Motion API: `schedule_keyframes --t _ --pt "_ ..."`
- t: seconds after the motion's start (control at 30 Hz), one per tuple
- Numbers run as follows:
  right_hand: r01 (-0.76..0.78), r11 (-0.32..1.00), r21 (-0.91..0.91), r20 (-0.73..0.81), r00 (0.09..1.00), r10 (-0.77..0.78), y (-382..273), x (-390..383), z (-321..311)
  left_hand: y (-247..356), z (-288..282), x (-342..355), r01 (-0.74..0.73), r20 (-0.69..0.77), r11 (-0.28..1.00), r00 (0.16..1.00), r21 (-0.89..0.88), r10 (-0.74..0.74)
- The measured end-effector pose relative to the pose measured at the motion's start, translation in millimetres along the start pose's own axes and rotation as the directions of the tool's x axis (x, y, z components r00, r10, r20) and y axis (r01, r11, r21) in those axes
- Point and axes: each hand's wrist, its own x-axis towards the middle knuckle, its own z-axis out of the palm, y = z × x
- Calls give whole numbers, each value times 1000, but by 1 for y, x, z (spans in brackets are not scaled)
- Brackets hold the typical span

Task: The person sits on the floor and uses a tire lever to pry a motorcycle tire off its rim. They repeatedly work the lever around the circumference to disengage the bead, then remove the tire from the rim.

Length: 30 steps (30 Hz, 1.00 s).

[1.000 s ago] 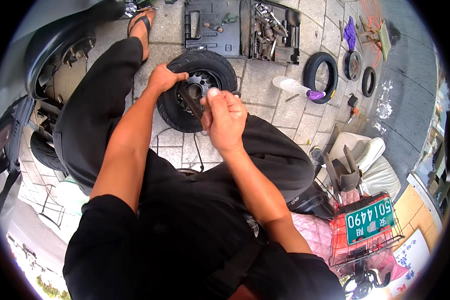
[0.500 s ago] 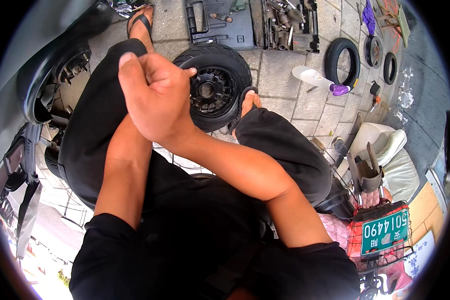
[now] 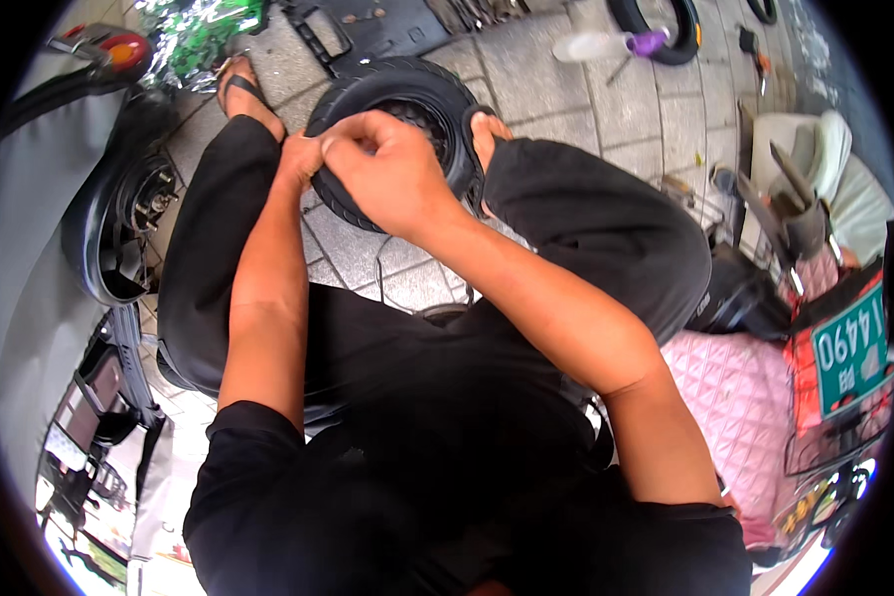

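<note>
- Squatting on the paved ground [image 3: 566,109], a person in black clothes bent over a small black scooter tyre [image 3: 407,94] that lay flat on the pavers between their feet.
- One sandalled foot [image 3: 253,99] stood just left of the tyre; the other foot [image 3: 487,134] pressed against its right side.
- Both hands met over the tyre's near left edge. The left hand [image 3: 298,159] was closed against the rubber wall, apparently pinching it, though its fingers were mostly hidden behind the other hand.
- The right hand [image 3: 387,174] lay over the left one, fingers curled as if nipping something small at the tyre's rim; what it grasped, if anything, could not be made out.
- The tyre still looked mounted on a dark wheel hub [image 3: 417,114]. It seemed fairly heavy for its size, with stiff, grippy rubber, tough rather than fragile; the thick outer tread or the sidewall edge looked like the surest places to take hold.
- At the left stood a grey scooter body [image 3: 40,248] with an exposed wheel well [image 3: 134,214].
- Toward the far edge of the paving lay a clear bottle with a purple cap [image 3: 606,45] and another loose tyre [image 3: 666,30].
- At the right sat a pink quilted cover [image 3: 735,397] and a green plate [image 3: 849,348].
</note>
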Motion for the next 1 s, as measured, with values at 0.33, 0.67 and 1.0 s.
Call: schedule_keyframes --t 0.33,0.67,1.0 --pt "-567 743 -354 201 730 653 69 -55 -61 -43 -7 51 109 76 976 992 -191 -96" --pt "-579 666 -470 114 709 696 25 -23 -64 -38 -2 31 65 63 966 997 -248 -51" --pt "-674 668 -314 262 615 744 -45 14 -25 -20 0 12 36 8 984 999 -175 -35"
